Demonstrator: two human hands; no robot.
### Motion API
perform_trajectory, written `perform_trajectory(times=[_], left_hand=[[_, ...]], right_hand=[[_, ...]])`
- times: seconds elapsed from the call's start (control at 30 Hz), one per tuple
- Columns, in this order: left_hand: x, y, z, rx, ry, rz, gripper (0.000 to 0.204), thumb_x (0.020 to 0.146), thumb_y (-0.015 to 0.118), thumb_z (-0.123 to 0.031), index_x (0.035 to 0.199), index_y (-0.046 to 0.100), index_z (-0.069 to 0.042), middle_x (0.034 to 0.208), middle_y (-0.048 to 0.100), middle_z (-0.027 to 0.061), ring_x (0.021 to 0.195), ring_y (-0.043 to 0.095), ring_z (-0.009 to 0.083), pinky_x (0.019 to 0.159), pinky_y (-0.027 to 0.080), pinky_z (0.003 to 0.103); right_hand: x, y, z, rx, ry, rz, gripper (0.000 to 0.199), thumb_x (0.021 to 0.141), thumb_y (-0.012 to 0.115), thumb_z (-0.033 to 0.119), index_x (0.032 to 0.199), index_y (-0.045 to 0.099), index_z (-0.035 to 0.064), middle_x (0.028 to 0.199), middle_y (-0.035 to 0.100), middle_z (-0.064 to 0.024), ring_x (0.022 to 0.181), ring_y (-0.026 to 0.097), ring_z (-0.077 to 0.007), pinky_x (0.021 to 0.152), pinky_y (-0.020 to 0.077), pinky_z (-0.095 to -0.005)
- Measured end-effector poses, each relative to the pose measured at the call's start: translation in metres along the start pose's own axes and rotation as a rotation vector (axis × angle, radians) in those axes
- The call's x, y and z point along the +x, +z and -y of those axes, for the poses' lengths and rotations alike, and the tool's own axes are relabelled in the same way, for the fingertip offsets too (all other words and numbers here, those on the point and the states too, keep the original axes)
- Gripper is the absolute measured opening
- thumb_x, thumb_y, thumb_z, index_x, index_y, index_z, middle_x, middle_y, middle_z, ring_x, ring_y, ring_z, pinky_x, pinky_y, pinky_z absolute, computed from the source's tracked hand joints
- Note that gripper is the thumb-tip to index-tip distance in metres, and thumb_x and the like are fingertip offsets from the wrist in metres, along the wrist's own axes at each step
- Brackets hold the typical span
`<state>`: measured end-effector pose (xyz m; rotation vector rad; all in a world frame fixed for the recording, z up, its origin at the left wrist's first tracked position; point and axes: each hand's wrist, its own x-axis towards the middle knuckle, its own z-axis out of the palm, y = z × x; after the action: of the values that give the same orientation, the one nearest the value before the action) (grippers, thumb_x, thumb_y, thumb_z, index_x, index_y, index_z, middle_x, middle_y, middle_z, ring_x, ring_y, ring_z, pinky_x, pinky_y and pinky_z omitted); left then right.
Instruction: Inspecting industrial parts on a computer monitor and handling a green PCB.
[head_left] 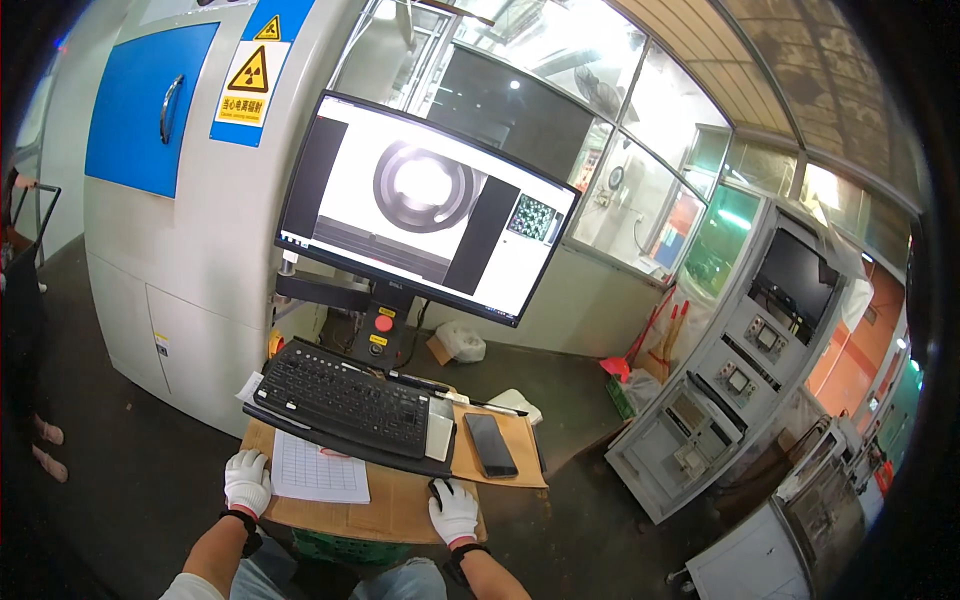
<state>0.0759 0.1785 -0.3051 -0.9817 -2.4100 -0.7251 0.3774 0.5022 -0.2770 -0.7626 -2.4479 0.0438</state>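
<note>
1. factory floor all round, dark and bare, with a big pale cabinet machine (190,200) at the left wearing a blue door and a yellow warning triangle; glass partitions run behind it and grey control consoles (740,390) stand off to the right.
2. a small cardboard-topped desk (400,505) sits right against the machine, so the operator faces the monitor (425,205), which shows a grey ring-shaped part, seemingly the machine's view.
3. black keyboard (345,405) lies angled across the desk just under the monitor, within easy reach of both arms.
4. left hand (247,482), in a white glove, rests curled loosely on the desk's near left corner, touching the edge of a printed form sheet (320,470); it holds nothing.
5. right hand (455,512), also gloved, lies cupped over a dark mouse (436,489) at the desk's front edge, gripping it lightly, fingers draped forward.
6. a black phone (490,444) lies face up just beyond that hand, parked clear of the keyboard.
7. red emergency button (383,323) sits on the monitor stand, placed where either hand could hit it.
</note>
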Motion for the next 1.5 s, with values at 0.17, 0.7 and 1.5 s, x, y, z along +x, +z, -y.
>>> perform_trajectory(times=[0.17,0.7,1.5], left_hand=[[0.000,0.001,0.000,-0.018,-0.018,0.014,0.030,0.081,0.068,-0.017,0.110,0.071,-0.009,0.122,0.067,0.0111,0.122,0.058,0.0344,0.108,0.043,0.050],[0.003,-0.008,-0.005,-0.024,-0.016,0.030,0.030,0.082,0.067,-0.016,0.111,0.069,-0.008,0.122,0.066,0.0129,0.123,0.058,0.0365,0.108,0.044,0.051],[0.002,0.002,0.000,0.007,0.001,0.011,0.034,0.081,0.068,-0.016,0.114,0.069,-0.008,0.127,0.066,0.0120,0.126,0.056,0.0356,0.111,0.042,0.049]], right_hand=[[-0.001,0.004,-0.003,-0.018,-0.045,-0.064,0.043,0.088,0.069,0.032,0.129,0.068,0.0201,0.113,0.067,-0.0160,0.095,0.067,-0.0401,0.081,0.0555,-0.0533],[0.001,0.000,0.000,-0.035,-0.010,0.009,0.042,0.088,0.070,0.031,0.128,0.069,0.0195,0.112,0.067,-0.0160,0.095,0.066,-0.0402,0.082,0.0550,-0.0530],[0.001,-0.005,0.003,-0.008,-0.020,-0.069,0.044,0.087,0.071,0.028,0.129,0.067,0.0184,0.114,0.067,-0.0145,0.096,0.066,-0.0384,0.083,0.0550,-0.0517]])
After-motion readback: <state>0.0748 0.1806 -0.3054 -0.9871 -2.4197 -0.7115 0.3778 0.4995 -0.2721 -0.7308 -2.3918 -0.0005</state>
